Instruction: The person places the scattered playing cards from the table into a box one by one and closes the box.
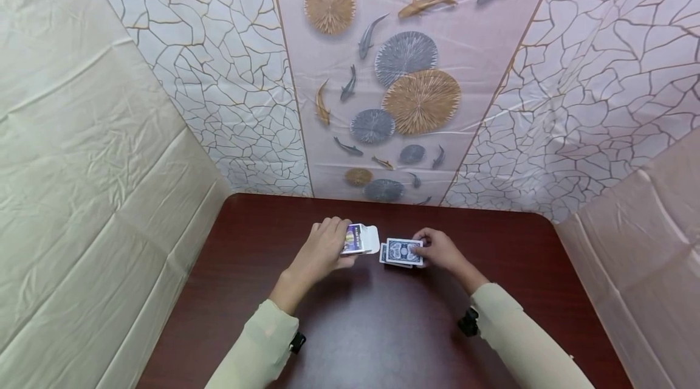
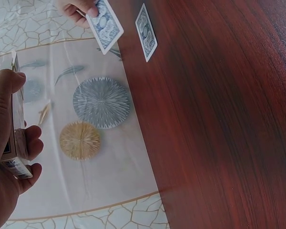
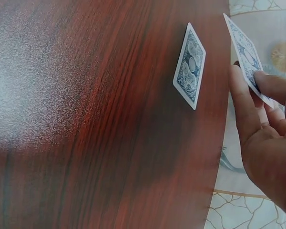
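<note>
My left hand (image 1: 324, 246) grips a card box (image 1: 354, 239) with a purple and yellow picture, its white flap standing out toward the right. In the left wrist view the thumb lies along one side of the box (image 2: 20, 157) and the fingers curl round the other. My right hand (image 1: 439, 249) pinches a blue-backed playing card (image 3: 245, 55) between thumb and fingers, raised above the table. Below it another blue-backed playing card (image 3: 190, 67) lies back up on the wood, partly covered by the held card in the head view.
The dark red-brown table (image 1: 350, 328) has a glossy top that reflects light. Behind it hangs a cloth (image 1: 377, 85) printed with fish and round shapes. Beige cloth walls (image 1: 104, 194) rise on both sides. A small black device (image 1: 468, 322) is at the right wrist.
</note>
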Demonstrator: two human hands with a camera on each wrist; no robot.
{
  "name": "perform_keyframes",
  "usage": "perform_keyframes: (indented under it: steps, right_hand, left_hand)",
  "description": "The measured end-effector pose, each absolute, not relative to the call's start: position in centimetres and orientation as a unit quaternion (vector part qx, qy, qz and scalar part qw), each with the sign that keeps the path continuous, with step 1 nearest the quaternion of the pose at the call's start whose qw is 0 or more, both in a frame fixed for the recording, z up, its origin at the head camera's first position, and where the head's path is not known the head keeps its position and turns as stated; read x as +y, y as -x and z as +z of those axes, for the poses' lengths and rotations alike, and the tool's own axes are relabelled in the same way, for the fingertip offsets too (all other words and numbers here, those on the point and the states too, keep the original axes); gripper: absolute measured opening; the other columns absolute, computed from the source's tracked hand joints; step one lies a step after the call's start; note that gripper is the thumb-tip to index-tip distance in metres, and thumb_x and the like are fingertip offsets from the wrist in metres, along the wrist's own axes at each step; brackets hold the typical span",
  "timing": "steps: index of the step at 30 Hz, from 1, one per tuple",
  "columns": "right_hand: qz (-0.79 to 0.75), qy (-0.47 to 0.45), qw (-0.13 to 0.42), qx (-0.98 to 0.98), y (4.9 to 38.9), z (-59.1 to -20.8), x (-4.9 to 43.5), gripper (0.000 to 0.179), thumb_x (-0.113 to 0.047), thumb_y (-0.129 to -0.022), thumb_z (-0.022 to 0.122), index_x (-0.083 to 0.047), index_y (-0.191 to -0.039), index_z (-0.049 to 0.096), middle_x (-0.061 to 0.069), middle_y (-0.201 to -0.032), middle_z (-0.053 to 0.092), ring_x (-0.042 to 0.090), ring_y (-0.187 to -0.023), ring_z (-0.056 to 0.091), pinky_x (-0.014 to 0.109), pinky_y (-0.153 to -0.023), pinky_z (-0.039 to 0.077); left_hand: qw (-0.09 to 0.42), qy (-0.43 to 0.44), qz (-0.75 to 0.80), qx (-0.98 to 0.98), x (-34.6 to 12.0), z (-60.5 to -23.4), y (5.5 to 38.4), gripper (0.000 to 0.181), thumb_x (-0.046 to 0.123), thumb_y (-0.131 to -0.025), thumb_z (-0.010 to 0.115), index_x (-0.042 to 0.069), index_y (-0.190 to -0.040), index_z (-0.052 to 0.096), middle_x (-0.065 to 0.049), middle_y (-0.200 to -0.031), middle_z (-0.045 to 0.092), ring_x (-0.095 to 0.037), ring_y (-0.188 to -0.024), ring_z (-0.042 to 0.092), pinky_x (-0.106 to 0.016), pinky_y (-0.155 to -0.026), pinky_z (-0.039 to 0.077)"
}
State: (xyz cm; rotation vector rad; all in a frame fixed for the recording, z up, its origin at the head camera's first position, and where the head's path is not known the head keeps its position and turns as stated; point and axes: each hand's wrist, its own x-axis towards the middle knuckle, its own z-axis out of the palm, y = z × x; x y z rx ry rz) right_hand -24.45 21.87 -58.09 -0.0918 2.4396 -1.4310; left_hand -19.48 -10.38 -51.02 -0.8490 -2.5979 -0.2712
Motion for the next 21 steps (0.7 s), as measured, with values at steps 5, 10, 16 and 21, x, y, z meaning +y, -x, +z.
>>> perform_keyframes:
  steps: [5,10,16,21]
  right_hand:
    - [-0.517,0.020,0.146,0.843,24.0,-57.5,22.2,0.028,-0.005,-0.092,0.073,0.009,-0.114,0.063,0.016,-0.095,0.072,0.015,-0.071,0.070,0.045,-0.066,0.062]
    - [-0.523,0.018,0.141,0.840,23.5,-56.4,22.7,0.028,-0.008,-0.091,0.075,0.010,-0.110,0.065,0.012,-0.087,0.073,0.014,-0.068,0.067,0.042,-0.065,0.061]
    - [-0.537,0.026,0.140,0.831,22.8,-54.4,23.2,0.028,-0.009,-0.094,0.073,0.012,-0.110,0.063,0.021,-0.092,0.075,0.017,-0.071,0.071,0.036,-0.063,0.062]
    - [-0.563,0.020,0.147,0.813,22.2,-52.5,23.6,0.030,-0.009,-0.097,0.069,0.013,-0.115,0.059,0.010,-0.090,0.076,0.013,-0.073,0.072,0.039,-0.069,0.063]
  left_hand:
    - [0.197,0.306,-0.089,-0.927,-10.0,-51.1,19.6,0.070,0.042,-0.075,0.085,0.002,-0.125,0.058,-0.007,-0.104,0.062,-0.023,-0.092,0.056,-0.036,-0.072,0.043]
    - [0.196,0.311,-0.093,-0.926,-9.5,-50.7,19.7,0.069,0.041,-0.075,0.086,0.002,-0.124,0.059,-0.007,-0.104,0.062,-0.023,-0.092,0.056,-0.036,-0.072,0.043]
    - [0.197,0.317,-0.083,-0.924,-8.8,-50.5,19.8,0.068,0.042,-0.075,0.085,0.002,-0.124,0.058,-0.007,-0.104,0.062,-0.022,-0.091,0.056,-0.035,-0.072,0.043]
    - [0.196,0.327,-0.085,-0.921,-8.1,-50.5,19.9,0.070,0.043,-0.075,0.085,0.002,-0.125,0.058,-0.006,-0.105,0.062,-0.022,-0.092,0.056,-0.036,-0.073,0.043]
